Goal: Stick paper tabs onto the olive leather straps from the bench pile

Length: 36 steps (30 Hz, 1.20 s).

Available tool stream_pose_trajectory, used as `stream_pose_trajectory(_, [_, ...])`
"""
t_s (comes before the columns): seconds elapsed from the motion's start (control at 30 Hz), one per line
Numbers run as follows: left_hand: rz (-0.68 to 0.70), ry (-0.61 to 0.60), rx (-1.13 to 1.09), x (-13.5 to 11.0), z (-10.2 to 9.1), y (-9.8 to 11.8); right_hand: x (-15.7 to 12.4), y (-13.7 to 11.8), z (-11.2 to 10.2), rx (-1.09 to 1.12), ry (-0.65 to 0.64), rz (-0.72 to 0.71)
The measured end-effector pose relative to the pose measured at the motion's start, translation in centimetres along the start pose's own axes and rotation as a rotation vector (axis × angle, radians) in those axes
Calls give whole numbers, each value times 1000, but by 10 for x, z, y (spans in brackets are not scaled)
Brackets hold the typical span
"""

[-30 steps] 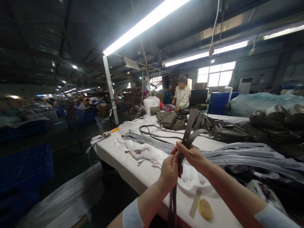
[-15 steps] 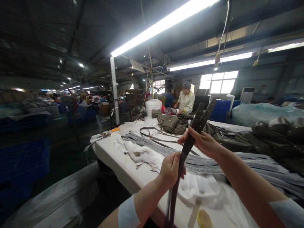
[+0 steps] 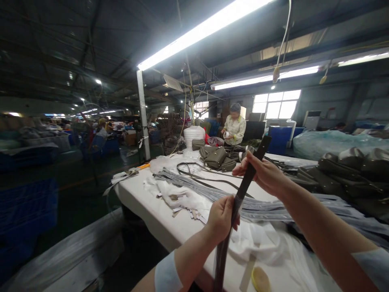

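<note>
A long dark strap (image 3: pixel 245 184) slants up in front of me, with a small hole near its upper end. My left hand (image 3: pixel 223 215) is closed around it lower down, and its tail hangs past the table edge. Higher up, my right hand (image 3: pixel 264 172) pinches it between thumb and fingers, with other fingers extended behind. Beneath my hands lie long grey wrapped strips (image 3: pixel 200 189) and a crumpled white sheet (image 3: pixel 261 241). A round yellow-rimmed object (image 3: pixel 260 279) sits near the front edge.
The white table (image 3: pixel 139 198) holds dark olive bags (image 3: pixel 214 158) and a dark bag pile (image 3: pixel 349 172) at right. A co-worker (image 3: pixel 235 125) stands across it, holding a white roll. A foam roll (image 3: pixel 193 138) stands at the back; blue pallets (image 3: pixel 27 215) are at left.
The strap's upper end, with two pieces fanned apart before, now appears as one narrow band. My right hand has shifted slightly up. The co-worker has lifted a white roll.
</note>
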<state>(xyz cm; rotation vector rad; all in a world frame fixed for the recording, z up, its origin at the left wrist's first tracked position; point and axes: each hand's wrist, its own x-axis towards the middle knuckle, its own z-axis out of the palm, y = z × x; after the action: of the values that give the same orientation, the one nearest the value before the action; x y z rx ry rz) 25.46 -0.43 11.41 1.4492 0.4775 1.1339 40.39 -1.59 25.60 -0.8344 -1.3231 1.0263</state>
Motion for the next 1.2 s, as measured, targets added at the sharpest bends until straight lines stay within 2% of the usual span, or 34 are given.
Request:
stream_pose_trajectory(0.1, [17,18,-10,7,3,16,-2,7,6,-59,-34,26])
stream_pose_trajectory(0.2, [57,45,-14,16,6,32,-12,21,21,-180,-90,23])
stream_pose_trajectory(0.33, [137,46,22,20,5,41,-23,31,36,-292,-125,97])
stream_pose_trajectory(0.4, [137,37,33,18,5,39,-22,28,33,-251,-16,11])
stream_pose_trajectory(0.5, [111,39,41,14,5,34,-14,17,21,-171,229,-211])
stream_pose_trajectory(0.57, [104,36,47,13,6,33,-9,13,13,-186,289,-274])
stream_pose_trajectory(0.67, [106,39,58,14,7,34,-9,17,10,-252,216,-243])
stream_pose_trajectory(0.77, [117,54,76,18,8,39,-14,27,17,-311,130,-208])
stream_pose_trajectory(0.93, [138,90,104,21,8,46,-21,32,28,-424,86,-191])
stream_pose_trajectory(1.07, [176,108,135,18,4,45,-28,37,28,-297,14,-139])
stream_pose_trajectory(1.13, [199,137,120,18,-1,45,-39,52,32,-185,-118,-63])
stream_pose_trajectory(1.2, [210,157,61,20,-7,48,-55,77,41,-166,-308,56])
